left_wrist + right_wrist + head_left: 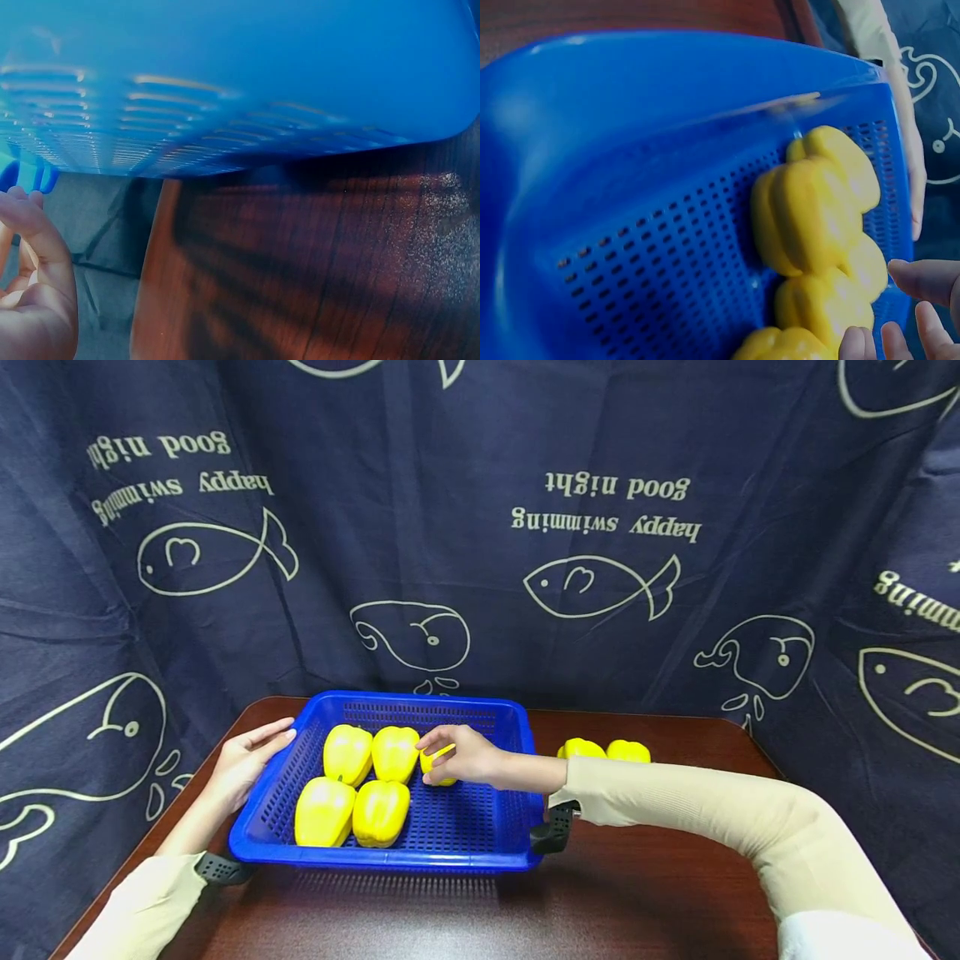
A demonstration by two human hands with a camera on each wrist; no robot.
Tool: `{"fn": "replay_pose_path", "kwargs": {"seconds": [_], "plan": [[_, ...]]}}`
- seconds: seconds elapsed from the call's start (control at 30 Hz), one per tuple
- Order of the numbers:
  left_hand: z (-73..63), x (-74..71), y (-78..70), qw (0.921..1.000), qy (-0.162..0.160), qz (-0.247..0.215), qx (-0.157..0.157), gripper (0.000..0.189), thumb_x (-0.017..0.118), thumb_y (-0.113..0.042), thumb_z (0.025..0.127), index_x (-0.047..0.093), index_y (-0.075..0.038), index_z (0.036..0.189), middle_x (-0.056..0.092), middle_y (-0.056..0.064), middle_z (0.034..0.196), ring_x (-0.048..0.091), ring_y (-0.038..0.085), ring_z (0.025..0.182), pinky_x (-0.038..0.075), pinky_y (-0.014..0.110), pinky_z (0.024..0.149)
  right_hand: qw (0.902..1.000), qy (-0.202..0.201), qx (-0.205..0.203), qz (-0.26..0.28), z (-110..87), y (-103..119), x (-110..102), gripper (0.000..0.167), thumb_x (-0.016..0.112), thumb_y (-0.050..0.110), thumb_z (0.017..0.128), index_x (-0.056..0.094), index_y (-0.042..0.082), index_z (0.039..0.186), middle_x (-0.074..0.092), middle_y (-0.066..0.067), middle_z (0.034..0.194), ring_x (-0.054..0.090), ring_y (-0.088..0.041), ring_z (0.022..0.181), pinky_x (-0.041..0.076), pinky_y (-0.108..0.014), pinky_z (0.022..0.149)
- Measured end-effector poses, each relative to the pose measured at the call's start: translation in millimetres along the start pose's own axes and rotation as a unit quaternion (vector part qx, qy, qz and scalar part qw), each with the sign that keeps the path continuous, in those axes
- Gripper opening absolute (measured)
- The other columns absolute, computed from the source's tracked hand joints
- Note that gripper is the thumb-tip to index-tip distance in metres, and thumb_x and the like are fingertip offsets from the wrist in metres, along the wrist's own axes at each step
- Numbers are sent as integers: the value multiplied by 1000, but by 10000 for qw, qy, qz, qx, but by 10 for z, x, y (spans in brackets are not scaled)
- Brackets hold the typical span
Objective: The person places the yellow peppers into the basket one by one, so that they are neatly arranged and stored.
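Several yellow bell peppers (325, 812) sit in a blue plastic basket (461, 818) with slotted walls. At the basket's left side, my left hand (243, 764) holds the rim, its fingertips meeting the blue edge in the left wrist view. My right hand (465, 753) reaches over the right wall, just above a pepper (437, 766) at the back middle that it partly hides. Seen from the right wrist, the thumb and fingers (926, 279) are spread apart with nothing between them, close to the peppers (825, 309).
Two more yellow peppers (628, 751) lie on the dark wooden table (660, 877) right of the basket, partly behind my right sleeve. A navy curtain (480, 527) with white fish prints hangs around the back and sides.
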State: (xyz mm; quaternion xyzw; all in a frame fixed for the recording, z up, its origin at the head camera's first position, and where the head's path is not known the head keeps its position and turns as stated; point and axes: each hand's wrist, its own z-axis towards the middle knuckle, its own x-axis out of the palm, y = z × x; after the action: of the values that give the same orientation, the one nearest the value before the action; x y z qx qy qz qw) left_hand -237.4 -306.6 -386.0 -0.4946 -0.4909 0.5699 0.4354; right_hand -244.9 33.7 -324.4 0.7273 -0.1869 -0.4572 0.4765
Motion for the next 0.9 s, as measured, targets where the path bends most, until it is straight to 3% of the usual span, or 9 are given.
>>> {"fn": "replay_pose_path", "kwargs": {"seconds": [0.23, 0.57, 0.7, 0.9], "plan": [[16, -2, 12, 10000, -4, 41, -62, 67, 66, -37, 89, 44, -3, 142, 65, -27, 85, 68, -2, 74, 58, 21, 66, 9976, -194, -592, -312, -82, -34, -185, 37, 74, 2, 80, 62, 3, 115, 62, -20, 122, 65, -33, 105, 57, -31, 84], [26, -2, 19, 9995, 0, 307, -97, 72, 64, -40, 90, 39, 1, 144, 62, -29, 84, 68, -3, 75, 58, 22, 67, 9931, -423, -958, -520, -246, -72, -390, 34, 72, 4, 84, 61, 3, 117, 61, -20, 124, 63, -36, 108, 58, -33, 83], [27, -6, 26, 9996, 18, 270, -106, 71, 64, -39, 91, 40, 0, 144, 63, -29, 85, 68, -3, 75, 58, 22, 66, 9892, -612, -1198, -579, -303, -135, -467, 32, 72, 6, 84, 62, 5, 114, 64, -15, 120, 64, -31, 105, 58, -33, 83], [21, -4, 16, 9997, 6, 241, -88, 69, 64, -38, 91, 41, 0, 144, 63, -29, 85, 68, -3, 75, 58, 21, 67, 9857, -1006, -1235, -543, -370, -198, -584, 33, 75, 6, 81, 63, 7, 112, 65, -10, 116, 65, -27, 102, 57, -34, 84]]}}
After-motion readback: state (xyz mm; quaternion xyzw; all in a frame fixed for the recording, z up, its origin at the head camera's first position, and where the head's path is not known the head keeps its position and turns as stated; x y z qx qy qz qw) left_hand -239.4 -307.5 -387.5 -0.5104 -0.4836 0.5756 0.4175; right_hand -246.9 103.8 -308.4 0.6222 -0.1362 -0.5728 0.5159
